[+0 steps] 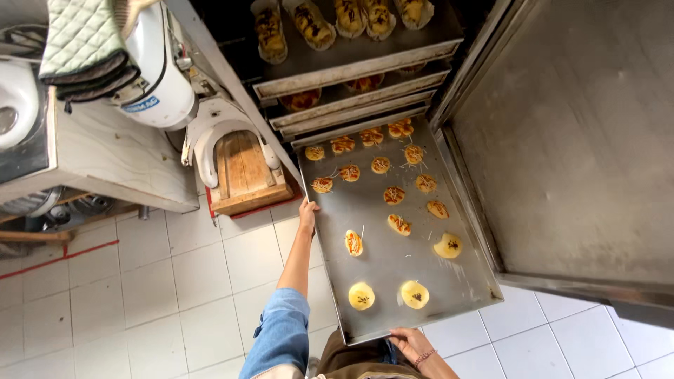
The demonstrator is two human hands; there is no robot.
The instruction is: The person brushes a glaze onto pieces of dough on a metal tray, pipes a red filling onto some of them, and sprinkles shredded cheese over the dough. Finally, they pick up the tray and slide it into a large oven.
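Note:
A large metal baking tray sticks partway out of a rack cabinet, carrying several small round pastries topped with shredded bits. My left hand grips the tray's left edge, arm stretched out in a blue sleeve. My right hand holds the tray's near edge from below, a bracelet on the wrist. The tray's far end rests inside the rack.
Upper rack shelves hold trays of oblong baked breads. The open steel cabinet door stands to the right. A white machine, quilted mitts and a wooden board are at the left. White floor tiles lie below.

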